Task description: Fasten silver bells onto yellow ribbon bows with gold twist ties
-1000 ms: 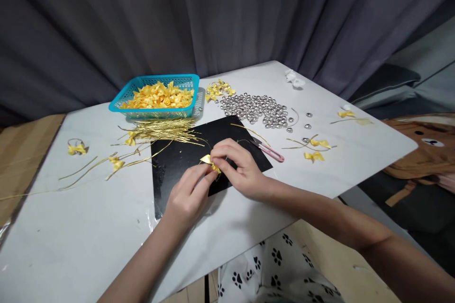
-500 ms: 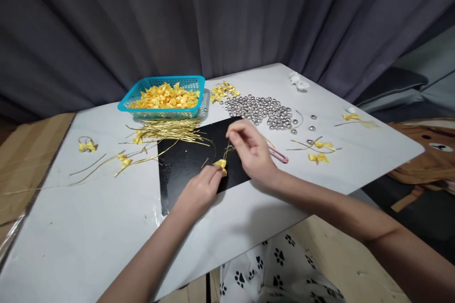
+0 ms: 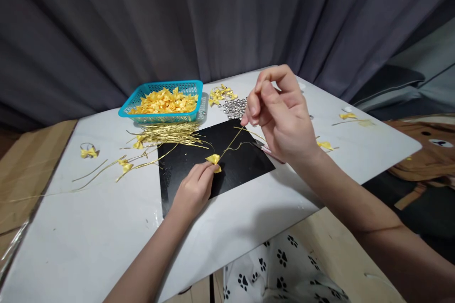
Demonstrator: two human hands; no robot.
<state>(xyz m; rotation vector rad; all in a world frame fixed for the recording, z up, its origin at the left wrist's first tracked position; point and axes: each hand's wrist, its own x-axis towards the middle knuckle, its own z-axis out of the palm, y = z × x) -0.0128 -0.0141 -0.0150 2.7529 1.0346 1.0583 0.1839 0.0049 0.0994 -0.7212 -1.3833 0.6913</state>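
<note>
My left hand [image 3: 195,188] rests at the near edge of the black mat [image 3: 245,168], its fingertips closed on a small yellow ribbon bow [image 3: 213,159]. From the bow a thin gold cord [image 3: 231,144] runs taut, up and rightward. Its upper part reaches my right hand [image 3: 284,116], raised over the right side of the mat with fingers pinched together. A second, looser strand curls off to the right from the bow. Partly behind my right hand lies a slim pink tool [image 3: 269,152]; its kind is unclear.
A blue basket [image 3: 124,111] full of yellow bows stands at the back left, a bundle of gold cords [image 3: 167,133] before it. Silver beads [image 3: 234,109] are heaped behind the mat, partly hidden by my right hand. Loose bows [image 3: 125,166] and cords lie on the white table [image 3: 95,227].
My right hand has moved up and to the right, drawing the cord out straight from the bow. My left hand keeps hold of the bow, slightly further left in view.
</note>
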